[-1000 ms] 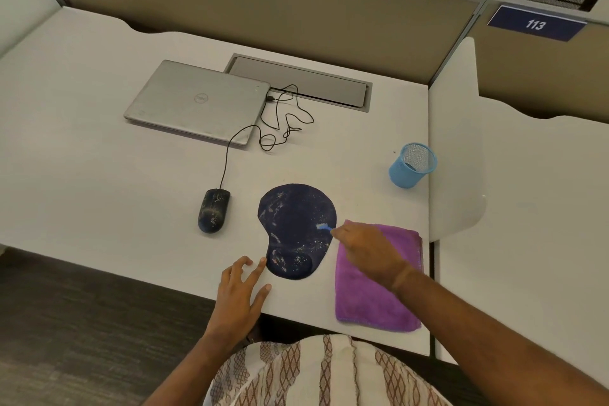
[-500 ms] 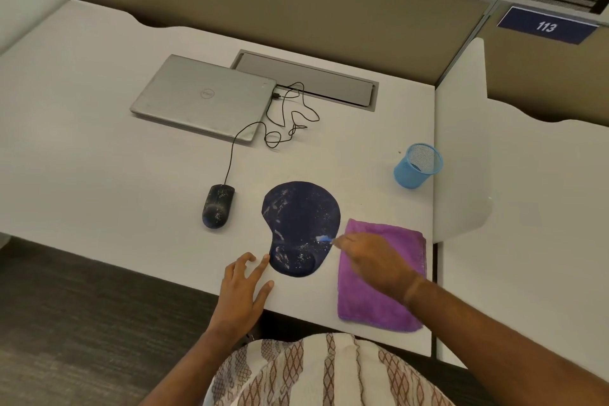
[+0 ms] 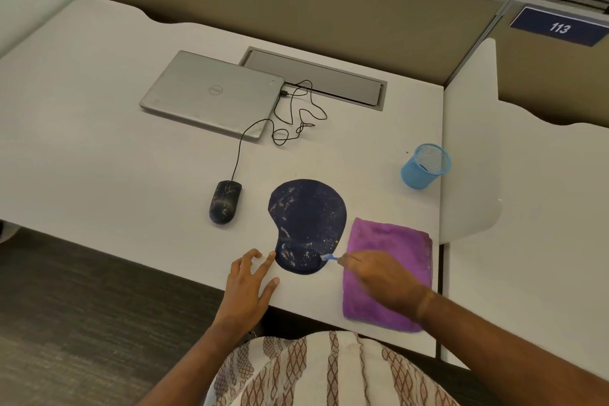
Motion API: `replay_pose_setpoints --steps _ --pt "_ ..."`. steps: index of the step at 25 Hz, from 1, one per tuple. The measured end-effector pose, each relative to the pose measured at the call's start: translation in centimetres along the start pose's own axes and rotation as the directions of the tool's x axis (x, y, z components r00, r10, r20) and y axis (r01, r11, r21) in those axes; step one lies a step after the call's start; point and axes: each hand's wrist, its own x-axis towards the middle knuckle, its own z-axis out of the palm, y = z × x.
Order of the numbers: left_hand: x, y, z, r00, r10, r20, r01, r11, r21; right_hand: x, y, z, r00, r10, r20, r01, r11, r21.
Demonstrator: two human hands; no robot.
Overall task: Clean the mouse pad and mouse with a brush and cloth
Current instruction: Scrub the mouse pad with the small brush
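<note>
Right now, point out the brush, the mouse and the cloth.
brush (image 3: 329, 258): head view, its visible blue end.
mouse (image 3: 225, 201): head view, middle of its back.
cloth (image 3: 392, 239): head view, bare far half.

On the desk (image 3: 99, 148), the mouse (image 3: 225, 202) lies left of the mouse pad (image 3: 307, 217), the cloth (image 3: 389, 270) right; laptop (image 3: 212, 92) behind, cup (image 3: 425, 165) far right.
</note>
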Motion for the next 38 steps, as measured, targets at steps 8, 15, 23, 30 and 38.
replay_pose_setpoints --steps 8,15,23,30,38 --pt "0.2 -0.5 -0.5 0.999 0.043 0.034 -0.043 0.999 0.001 2.6 -2.0 1.8 0.987 -0.082 0.137 0.092 0.994 -0.064" --pt "1.0 -1.5 -1.4 0.987 0.096 0.126 -0.097 0.995 0.002 -1.0 -1.8 -0.3 0.996 -0.016 0.085 0.021 0.998 -0.066" --pt "2.5 -2.9 -2.7 0.944 0.200 0.262 -0.220 0.974 0.047 3.8 -4.4 2.3 0.992 0.058 -0.108 -0.067 0.995 -0.075" --pt "3.1 -3.6 -3.2 0.913 0.273 0.302 -0.296 0.955 0.031 -2.8 -4.8 2.4 0.990 0.140 -0.018 -0.141 0.975 -0.174" --pt "3.4 -3.8 -3.4 0.906 0.309 0.291 -0.322 0.947 -0.002 3.1 -4.1 3.1 0.984 0.078 -0.161 -0.101 0.985 -0.143"
